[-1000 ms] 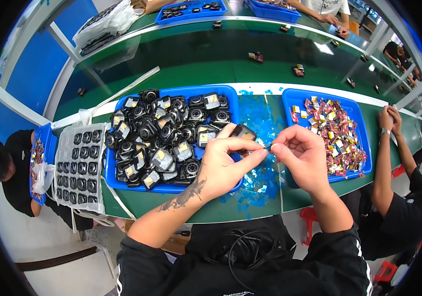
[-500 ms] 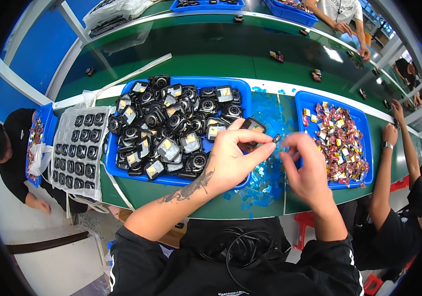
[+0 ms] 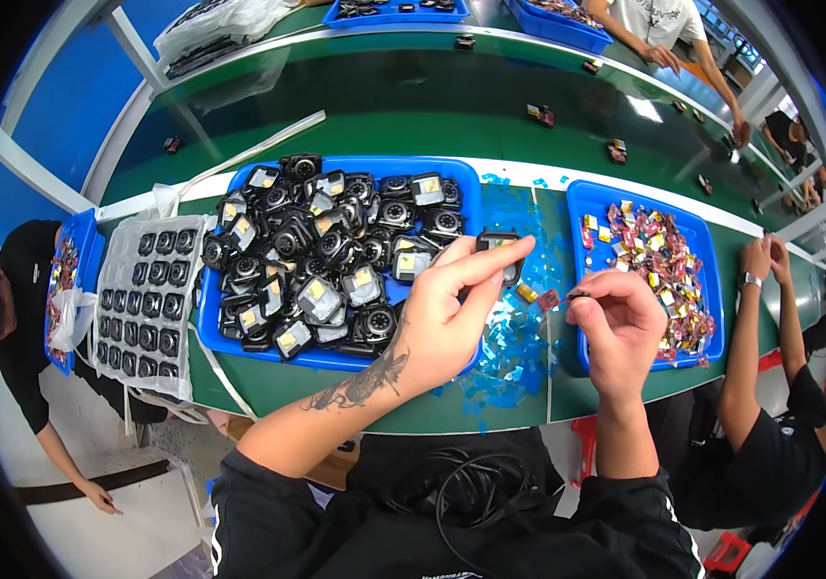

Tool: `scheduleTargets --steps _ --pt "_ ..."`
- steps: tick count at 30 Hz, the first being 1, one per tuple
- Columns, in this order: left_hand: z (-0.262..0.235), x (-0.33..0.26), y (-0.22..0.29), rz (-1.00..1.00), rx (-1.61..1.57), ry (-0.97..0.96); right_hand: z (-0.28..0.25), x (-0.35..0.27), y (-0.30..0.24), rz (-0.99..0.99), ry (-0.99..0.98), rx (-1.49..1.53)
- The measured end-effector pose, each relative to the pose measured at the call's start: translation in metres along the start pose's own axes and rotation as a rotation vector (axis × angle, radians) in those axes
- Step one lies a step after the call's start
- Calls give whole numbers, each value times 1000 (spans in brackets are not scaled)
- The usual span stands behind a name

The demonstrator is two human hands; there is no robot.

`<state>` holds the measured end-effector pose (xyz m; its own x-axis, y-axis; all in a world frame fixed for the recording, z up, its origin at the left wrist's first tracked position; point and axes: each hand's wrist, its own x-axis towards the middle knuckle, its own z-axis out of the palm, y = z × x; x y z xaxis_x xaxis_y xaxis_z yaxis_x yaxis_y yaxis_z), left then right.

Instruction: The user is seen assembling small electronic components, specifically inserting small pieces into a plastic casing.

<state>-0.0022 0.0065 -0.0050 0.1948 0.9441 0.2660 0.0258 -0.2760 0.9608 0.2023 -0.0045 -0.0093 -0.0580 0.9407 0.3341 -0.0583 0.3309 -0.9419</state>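
My left hand [image 3: 447,314] holds a small black camera module [image 3: 498,244] between thumb and fingers, above the green table. My right hand [image 3: 619,325] is closed on a tiny dark part [image 3: 578,293], a short way right of the module. A small red piece [image 3: 548,300] and a yellow one [image 3: 527,291] lie between the hands. Left of the hands stands a blue tray [image 3: 461,172] heaped with several black modules. A second blue tray [image 3: 587,198] on the right holds several small red and yellow parts.
Peeled blue film scraps [image 3: 509,343] litter the table under my hands. A clear tray of seated modules [image 3: 148,304] lies at the left. A person in black crouches far left, another person's arms [image 3: 756,318] rest at the right. A black cable [image 3: 461,487] lies on my lap.
My right hand has pulled away from the module to the right, closed on a tiny part. My left hand has kept hold of the module. The view has tilted down slightly.
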Motion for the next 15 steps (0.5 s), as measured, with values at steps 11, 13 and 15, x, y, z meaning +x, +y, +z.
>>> scheduleTargets --steps 11,13,15 --pt "7 -5 -6 -157 -401 -39 45 12 -17 -198 28 -591" --pt "7 -6 -6 -138 -402 -60 44 11 -19 -186 44 -609" --pt "7 -6 -6 -115 -412 -80 43 10 -19 -163 54 -591"
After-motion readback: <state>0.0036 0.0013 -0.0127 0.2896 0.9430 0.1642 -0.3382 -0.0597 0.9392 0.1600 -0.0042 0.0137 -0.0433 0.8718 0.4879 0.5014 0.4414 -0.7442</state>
